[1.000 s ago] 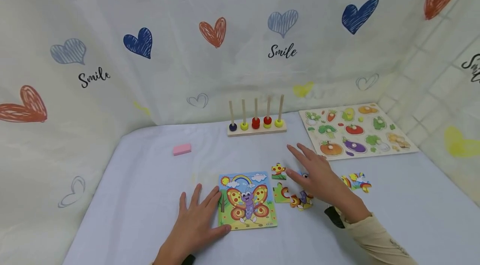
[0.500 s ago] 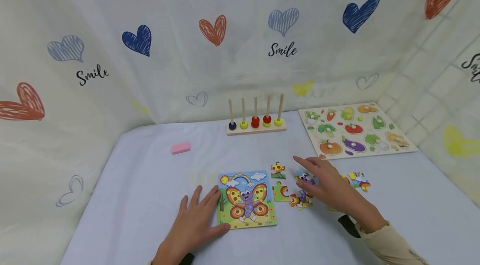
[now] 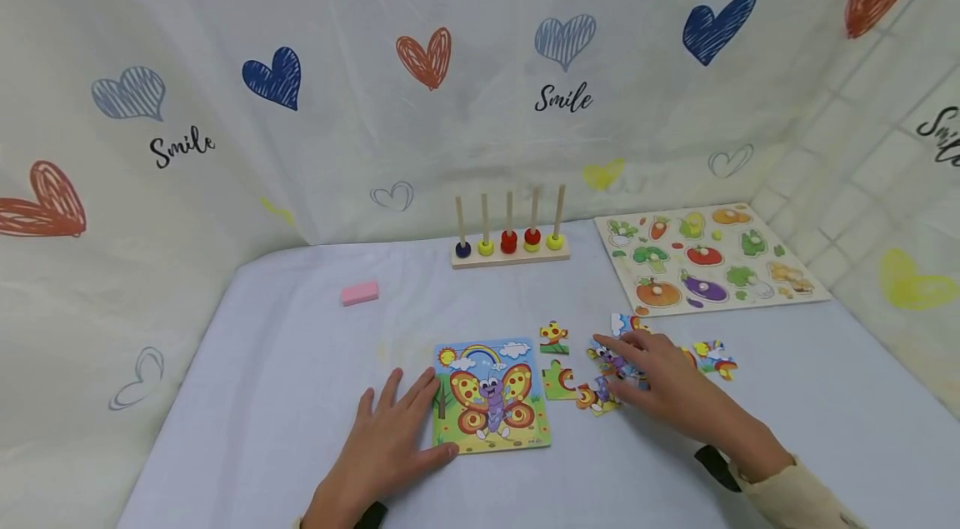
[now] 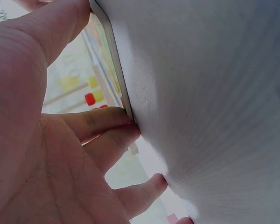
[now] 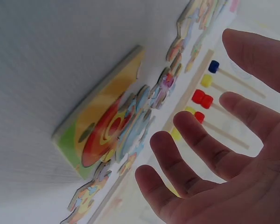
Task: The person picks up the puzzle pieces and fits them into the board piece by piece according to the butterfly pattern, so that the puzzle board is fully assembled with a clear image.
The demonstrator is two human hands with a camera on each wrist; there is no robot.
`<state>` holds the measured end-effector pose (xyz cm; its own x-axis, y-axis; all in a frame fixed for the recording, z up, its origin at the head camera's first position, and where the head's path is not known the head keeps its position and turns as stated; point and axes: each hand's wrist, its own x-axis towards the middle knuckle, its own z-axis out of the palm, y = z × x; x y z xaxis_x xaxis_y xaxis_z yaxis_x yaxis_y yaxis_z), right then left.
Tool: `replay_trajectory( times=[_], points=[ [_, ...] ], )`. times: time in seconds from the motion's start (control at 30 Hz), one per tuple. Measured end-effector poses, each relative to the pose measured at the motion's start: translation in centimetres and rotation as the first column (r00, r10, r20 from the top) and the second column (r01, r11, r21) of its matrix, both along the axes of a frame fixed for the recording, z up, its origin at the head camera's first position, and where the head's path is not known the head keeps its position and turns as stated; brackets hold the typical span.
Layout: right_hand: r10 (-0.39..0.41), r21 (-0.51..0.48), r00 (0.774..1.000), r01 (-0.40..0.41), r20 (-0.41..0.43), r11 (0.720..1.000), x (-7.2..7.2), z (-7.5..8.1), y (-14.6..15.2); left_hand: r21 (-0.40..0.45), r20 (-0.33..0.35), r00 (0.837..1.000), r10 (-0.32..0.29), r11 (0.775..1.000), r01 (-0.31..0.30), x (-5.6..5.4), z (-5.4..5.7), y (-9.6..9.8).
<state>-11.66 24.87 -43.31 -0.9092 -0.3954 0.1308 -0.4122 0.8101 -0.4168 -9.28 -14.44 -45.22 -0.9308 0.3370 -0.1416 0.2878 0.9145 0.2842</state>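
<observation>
A square butterfly puzzle board lies on the white cloth. My left hand rests along its left side, its thumb and fingertips at the board's edge. Loose puzzle pieces lie to the right of the board, among them a yellow-dotted piece and a green piece. Over others, such as a purple butterfly-face piece, hovers my right hand, fingers loosely spread and holding nothing. A corner piece with a red spiral shows below that hand in the right wrist view; from the head it is hidden.
Behind stands a wooden peg stand with coloured beads. A vegetable peg board lies at the back right, with more puzzle pieces in front of it. A pink block sits at the back left.
My right hand has drawn back to the right and slightly down, uncovering pieces that it hid before. The left hand stays at the board's edge.
</observation>
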Motion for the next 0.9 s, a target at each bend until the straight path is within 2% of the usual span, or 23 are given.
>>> replay_trajectory(
  times=[0.13,0.4,0.9],
  points=[
    [0.025,0.016,1.0,-0.025,-0.007,1.0,0.1,-0.2,0.0,0.0,0.007,1.0,0.005,1.0,-0.005,0.0,0.0,0.0],
    [0.041,0.059,0.998,-0.043,0.045,0.997,0.4,-0.8,-0.4,-0.006,0.012,1.0,0.007,1.0,-0.006,0.1,0.1,0.1],
    [0.035,0.073,0.999,-0.036,0.016,0.997,0.7,-1.1,-1.0,-0.021,0.015,1.0,0.004,1.0,-0.004,0.0,0.0,0.1]
  ],
)
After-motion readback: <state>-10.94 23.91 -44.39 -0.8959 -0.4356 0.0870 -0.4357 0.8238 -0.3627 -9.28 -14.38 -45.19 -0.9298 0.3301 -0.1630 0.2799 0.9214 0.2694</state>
